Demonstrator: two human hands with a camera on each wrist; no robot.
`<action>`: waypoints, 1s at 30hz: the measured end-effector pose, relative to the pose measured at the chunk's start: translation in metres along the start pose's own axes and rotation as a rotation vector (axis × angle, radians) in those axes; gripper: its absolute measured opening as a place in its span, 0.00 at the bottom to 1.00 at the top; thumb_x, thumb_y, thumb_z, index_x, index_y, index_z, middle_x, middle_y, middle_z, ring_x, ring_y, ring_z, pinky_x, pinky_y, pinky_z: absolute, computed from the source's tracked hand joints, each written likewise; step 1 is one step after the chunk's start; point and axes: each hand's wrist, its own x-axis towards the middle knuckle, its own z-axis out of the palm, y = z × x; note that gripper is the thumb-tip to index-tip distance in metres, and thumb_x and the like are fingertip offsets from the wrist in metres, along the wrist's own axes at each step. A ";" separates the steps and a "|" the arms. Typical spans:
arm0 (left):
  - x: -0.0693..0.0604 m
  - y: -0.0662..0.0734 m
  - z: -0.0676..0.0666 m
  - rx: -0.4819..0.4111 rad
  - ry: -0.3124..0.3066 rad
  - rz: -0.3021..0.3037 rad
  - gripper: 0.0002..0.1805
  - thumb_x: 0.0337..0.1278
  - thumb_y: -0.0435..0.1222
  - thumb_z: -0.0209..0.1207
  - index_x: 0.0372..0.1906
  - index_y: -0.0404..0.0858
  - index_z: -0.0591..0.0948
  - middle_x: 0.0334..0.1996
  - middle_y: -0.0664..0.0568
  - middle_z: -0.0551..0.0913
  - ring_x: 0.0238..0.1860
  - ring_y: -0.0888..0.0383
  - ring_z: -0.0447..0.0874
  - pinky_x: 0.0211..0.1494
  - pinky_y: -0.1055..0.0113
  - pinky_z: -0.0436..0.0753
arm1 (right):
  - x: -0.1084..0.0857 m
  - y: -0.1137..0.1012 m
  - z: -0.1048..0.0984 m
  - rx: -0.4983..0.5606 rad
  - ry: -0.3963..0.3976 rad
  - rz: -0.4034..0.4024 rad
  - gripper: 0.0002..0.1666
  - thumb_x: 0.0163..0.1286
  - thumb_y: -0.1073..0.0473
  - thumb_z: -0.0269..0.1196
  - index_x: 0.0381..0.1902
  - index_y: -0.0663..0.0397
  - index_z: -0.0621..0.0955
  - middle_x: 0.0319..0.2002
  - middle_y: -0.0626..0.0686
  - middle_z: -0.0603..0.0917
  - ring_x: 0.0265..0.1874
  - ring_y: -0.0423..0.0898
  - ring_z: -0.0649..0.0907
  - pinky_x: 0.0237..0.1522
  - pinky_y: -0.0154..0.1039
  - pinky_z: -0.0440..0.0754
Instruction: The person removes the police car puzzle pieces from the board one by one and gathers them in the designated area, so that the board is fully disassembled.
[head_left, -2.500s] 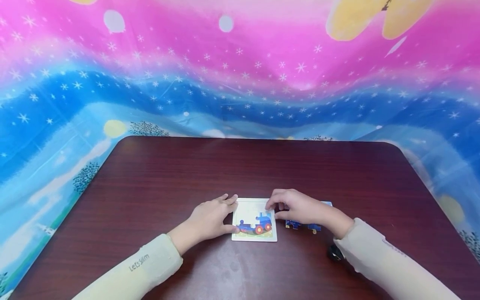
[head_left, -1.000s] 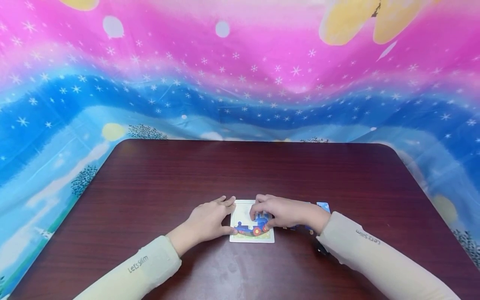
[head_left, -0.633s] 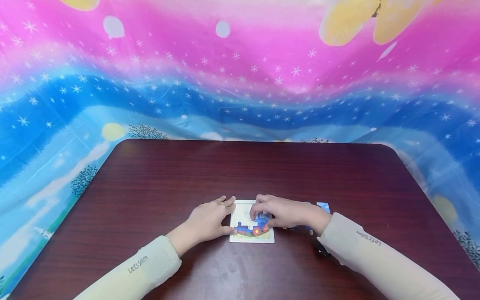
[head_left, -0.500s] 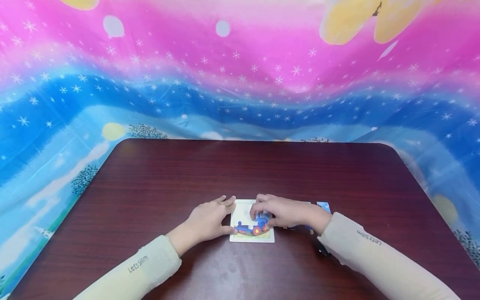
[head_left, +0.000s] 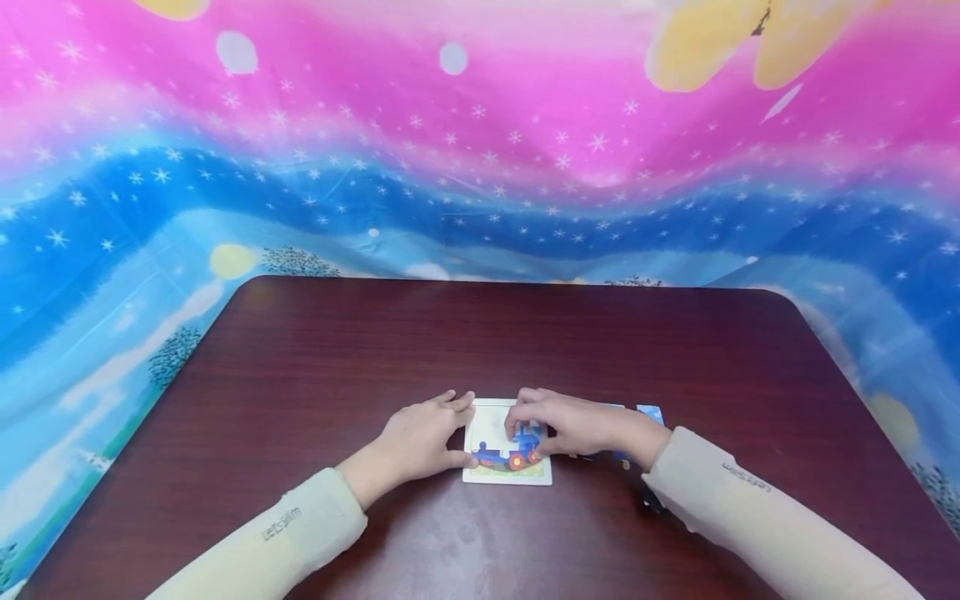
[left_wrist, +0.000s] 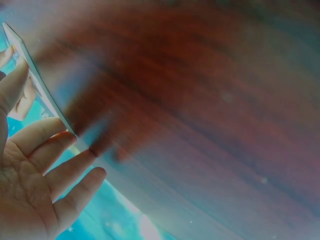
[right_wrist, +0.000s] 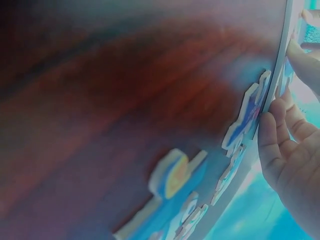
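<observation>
Blue train puzzle (head_left: 507, 482) between two hands

Right hand (head_left: 572, 420) curls over the blue cab (head_left: 529, 439); whether pinching, I cannot tell. Left hand (head_left: 417, 438), fingers spread, touches the puzzle's left side. Loose pieces (right_wrist: 175, 179) lie rightward, right hand nearer; the bench's (head_left: 375, 342) far edge is well apart.

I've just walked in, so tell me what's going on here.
A person is working on a picture puzzle of a blue train. The left hand touches the left edge of its tray; the right hand has curled fingers over the train's right part, though any pinch is unclear. The tray's upper left is bare white. Loose pieces lie on the table to its right.
</observation>
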 end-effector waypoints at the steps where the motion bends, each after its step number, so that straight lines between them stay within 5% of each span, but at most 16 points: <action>1: 0.000 0.000 0.000 0.000 -0.002 0.001 0.36 0.50 0.57 0.69 0.64 0.46 0.79 0.70 0.51 0.72 0.71 0.46 0.71 0.57 0.46 0.82 | -0.001 0.000 0.000 0.007 0.001 0.001 0.20 0.62 0.62 0.71 0.48 0.38 0.79 0.47 0.43 0.75 0.47 0.42 0.74 0.48 0.34 0.80; 16: 0.001 0.000 0.000 0.006 -0.013 -0.005 0.35 0.50 0.57 0.69 0.62 0.46 0.80 0.70 0.52 0.73 0.71 0.47 0.71 0.56 0.46 0.82 | 0.001 0.003 0.000 0.081 0.042 -0.032 0.18 0.68 0.67 0.65 0.52 0.44 0.81 0.42 0.44 0.79 0.34 0.38 0.75 0.39 0.33 0.79; 30: 0.001 0.001 -0.002 0.018 -0.010 0.002 0.35 0.50 0.58 0.69 0.62 0.46 0.80 0.70 0.52 0.73 0.71 0.48 0.71 0.55 0.47 0.83 | 0.002 0.004 -0.003 0.178 0.071 0.010 0.13 0.69 0.69 0.62 0.45 0.45 0.83 0.34 0.44 0.82 0.31 0.36 0.75 0.36 0.32 0.78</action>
